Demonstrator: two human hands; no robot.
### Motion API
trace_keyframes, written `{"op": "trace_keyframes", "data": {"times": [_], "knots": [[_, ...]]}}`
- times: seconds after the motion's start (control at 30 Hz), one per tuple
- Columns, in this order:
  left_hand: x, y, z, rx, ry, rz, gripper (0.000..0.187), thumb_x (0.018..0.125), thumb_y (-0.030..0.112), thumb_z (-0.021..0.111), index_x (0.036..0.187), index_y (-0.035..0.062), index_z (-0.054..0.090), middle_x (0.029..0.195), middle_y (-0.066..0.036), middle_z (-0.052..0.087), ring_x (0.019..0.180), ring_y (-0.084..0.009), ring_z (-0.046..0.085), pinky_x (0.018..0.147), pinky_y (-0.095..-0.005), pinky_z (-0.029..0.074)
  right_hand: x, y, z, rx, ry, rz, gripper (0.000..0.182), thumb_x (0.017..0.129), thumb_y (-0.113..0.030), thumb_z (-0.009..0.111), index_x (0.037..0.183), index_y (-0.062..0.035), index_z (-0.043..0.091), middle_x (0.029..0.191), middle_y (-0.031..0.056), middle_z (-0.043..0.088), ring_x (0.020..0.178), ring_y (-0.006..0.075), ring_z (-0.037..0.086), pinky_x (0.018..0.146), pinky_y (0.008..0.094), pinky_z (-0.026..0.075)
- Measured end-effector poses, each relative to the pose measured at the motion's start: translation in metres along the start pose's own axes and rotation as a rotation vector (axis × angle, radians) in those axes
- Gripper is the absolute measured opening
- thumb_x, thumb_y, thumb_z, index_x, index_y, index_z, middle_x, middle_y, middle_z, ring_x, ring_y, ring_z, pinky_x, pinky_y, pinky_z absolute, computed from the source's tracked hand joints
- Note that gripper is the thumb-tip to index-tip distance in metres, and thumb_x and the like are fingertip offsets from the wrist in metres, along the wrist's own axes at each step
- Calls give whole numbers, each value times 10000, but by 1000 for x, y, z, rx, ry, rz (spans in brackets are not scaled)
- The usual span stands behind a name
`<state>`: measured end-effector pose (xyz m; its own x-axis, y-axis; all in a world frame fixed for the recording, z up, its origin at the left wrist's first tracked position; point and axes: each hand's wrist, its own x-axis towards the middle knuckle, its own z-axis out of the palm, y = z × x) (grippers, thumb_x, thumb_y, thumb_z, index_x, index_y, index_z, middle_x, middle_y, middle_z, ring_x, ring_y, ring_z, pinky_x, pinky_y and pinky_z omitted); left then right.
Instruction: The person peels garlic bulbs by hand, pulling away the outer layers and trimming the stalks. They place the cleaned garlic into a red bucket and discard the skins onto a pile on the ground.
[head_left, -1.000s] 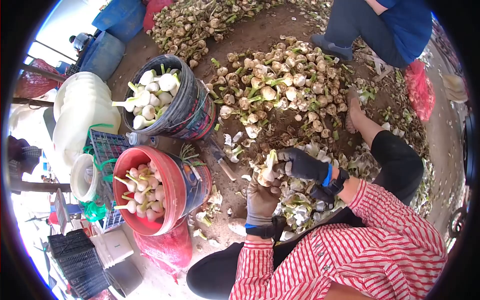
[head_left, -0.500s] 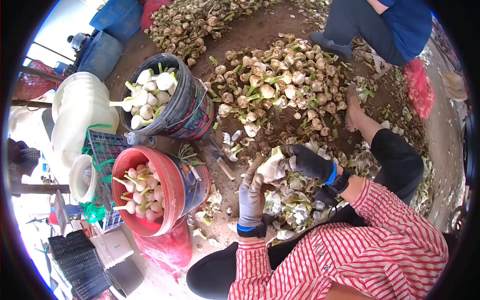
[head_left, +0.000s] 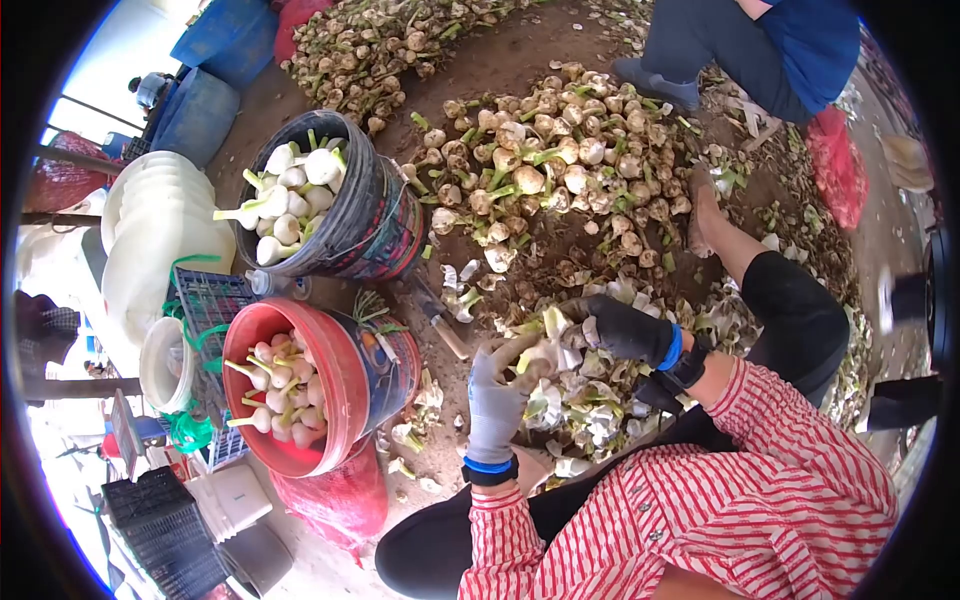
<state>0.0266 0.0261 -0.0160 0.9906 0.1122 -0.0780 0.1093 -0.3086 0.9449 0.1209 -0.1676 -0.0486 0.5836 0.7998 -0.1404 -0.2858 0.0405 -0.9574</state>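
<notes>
My left hand (head_left: 500, 395), in a pale grey glove, curls its fingers around one side of a whitish garlic bulb (head_left: 544, 352). From the other side my right hand (head_left: 628, 330), in a dark glove, has its fingers closed at the bulb's green-white stem and loose skin. Fingers partly cover the bulb, and its edges are blurred. Below both hands lies a heap of peeled garlic skins (head_left: 590, 405). Ahead of them spreads a pile of unpeeled garlic bulbs (head_left: 570, 165) with short green stems.
To the left, a dark bucket (head_left: 385, 220) holds white garlic bulbs, and a red-rimmed bucket (head_left: 345, 350) holds pinkish-white ones. A knife (head_left: 446, 332) lies on the ground beside them. Another person's leg (head_left: 735, 235) reaches in from the right. Stacked crates (head_left: 165, 530) stand lower left.
My left hand has shifted slightly left and turned, its fingers now curled more around the bulb. The bulb sits a little lower. My right hand has barely moved.
</notes>
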Motion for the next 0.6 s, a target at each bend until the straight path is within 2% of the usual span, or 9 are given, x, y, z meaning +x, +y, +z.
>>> {"op": "trace_keyframes", "data": {"times": [0.2,0.27,0.3,0.33,0.4,0.47,0.53,0.57,0.6], "knots": [[-10,-8,11,-541,39,-165,273,841,246,619,1002,26,620,917,-47,606,877,-141,560,796,-282,425,-3,-10,9,353,66,90,177,801,-161,497,927,-40,527,772,-33,505,671,93,485,631,255,437],[-14,-18,21,-1187,139,-171,281,855,274,586,1031,55,600,924,-48,611,850,-172,567,810,-325,424,-5,0,10,977,32,-41,173,820,-189,494,930,-57,515,772,-30,483,667,82,469,642,271,441],[-13,-29,22,-1491,117,-228,335,870,317,563,1035,26,548,967,-54,580,829,-133,547,718,-255,446,-11,-13,19,1002,113,-22,148,834,-183,522,924,-67,506,753,-23,463,685,68,455,666,269,433],[-11,-30,19,-1488,122,-227,335,870,317,563,1035,26,548,967,-54,580,829,-133,547,718,-255,446,-15,-19,19,1005,108,-20,148,834,-183,522,924,-67,506,753,-23,463,685,68,455,666,269,433],[-7,-31,11,-1658,-34,-199,329,869,303,565,1058,35,549,986,-58,575,889,-145,542,754,-244,437,-27,-27,15,36,67,-12,213,832,-188,578,970,-41,510,803,2,512,731,89,484,696,283,431],[-3,-18,14,-1492,191,-307,316,877,272,559,1092,42,538,960,-59,576,918,-148,536,739,-249,429,-38,-40,19,-47,-39,-228,366,812,-168,611,1109,10,491,940,69,587,845,150,544,772,290,433],[4,-15,16,-1324,373,-256,265,899,206,534,1102,38,554,930,-57,593,851,-159,559,700,-265,441,-47,-66,24,130,-105,-158,399,799,-165,617,1142,0,499,935,77,591,861,164,556,783,297,437],[0,-30,15,-707,354,-66,221,920,159,495,1061,12,579,894,-55,607,802,-156,582,703,-268,468,-42,-69,25,129,-104,-157,399,799,-165,617,1142,0,499,935,77,591,861,164,556,783,297,437],[0,-38,13,-678,336,-33,198,925,137,479,1016,10,601,835,-52,612,754,-150,592,696,-259,480,-32,-74,26,63,-212,86,413,791,-179,628,1148,-10,508,931,88,596,840,171,570,764,298,447]]}}
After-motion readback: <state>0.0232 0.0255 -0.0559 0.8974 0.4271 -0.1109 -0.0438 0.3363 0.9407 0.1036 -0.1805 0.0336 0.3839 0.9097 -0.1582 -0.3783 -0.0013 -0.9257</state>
